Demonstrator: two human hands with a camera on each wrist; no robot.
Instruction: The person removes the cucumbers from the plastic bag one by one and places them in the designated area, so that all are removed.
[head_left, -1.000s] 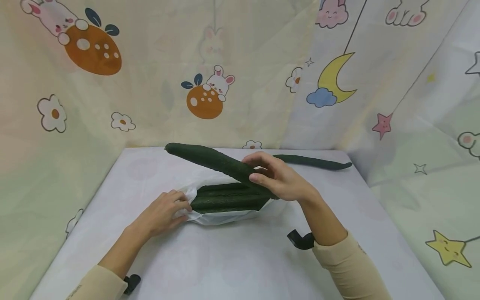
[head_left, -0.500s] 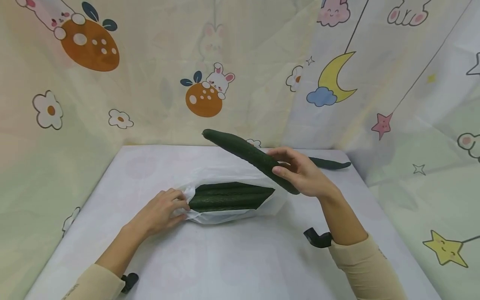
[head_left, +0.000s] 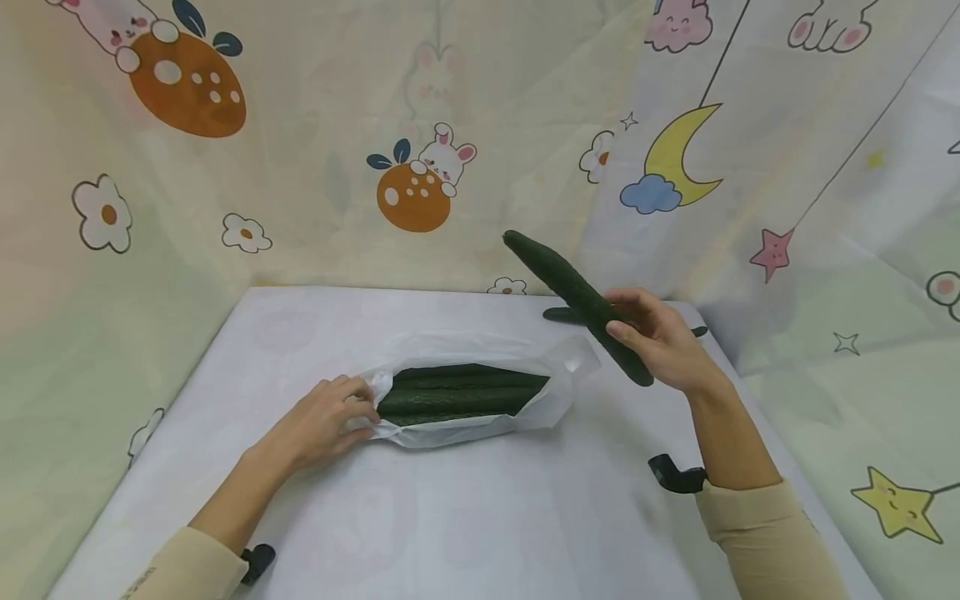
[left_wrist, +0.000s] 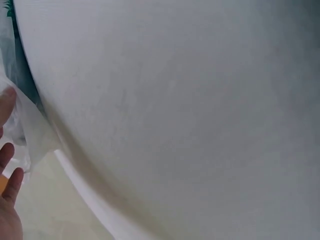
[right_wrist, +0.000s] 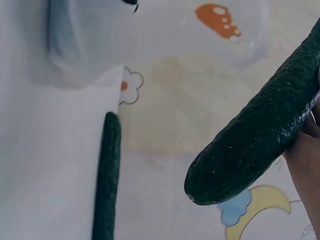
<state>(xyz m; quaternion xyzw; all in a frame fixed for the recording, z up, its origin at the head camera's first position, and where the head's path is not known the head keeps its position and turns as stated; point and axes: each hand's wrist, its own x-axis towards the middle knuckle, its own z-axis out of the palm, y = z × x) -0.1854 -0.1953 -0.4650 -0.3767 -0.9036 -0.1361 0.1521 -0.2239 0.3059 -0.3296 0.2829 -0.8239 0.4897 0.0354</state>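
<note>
My right hand (head_left: 667,343) grips a dark green cucumber (head_left: 558,279) near its lower end, raised and tilted with its far end up to the left. In the right wrist view this cucumber (right_wrist: 250,145) fills much of the right side. A white plastic bag (head_left: 558,404) lies mid-table with its side gaping, several cucumbers (head_left: 457,396) side by side inside. At its left end my left hand (head_left: 326,425) pinches the plastic. Only a thumb and some fingertips (left_wrist: 14,185) of that hand show in the left wrist view, beside the thin film.
Another cucumber (head_left: 561,316) lies along the table's back edge, partly hidden behind the raised one and the right hand; the right wrist view shows it lengthwise (right_wrist: 107,180). Printed cloth (head_left: 315,167) encloses the white table (head_left: 450,517) at the back and sides. A black strap piece (head_left: 675,475) juts from the right wrist.
My right hand has carried the cucumber rightward, away from over the bag toward the cucumber at the back, tilting it steeper. My left hand has stayed at the bag's left end.
</note>
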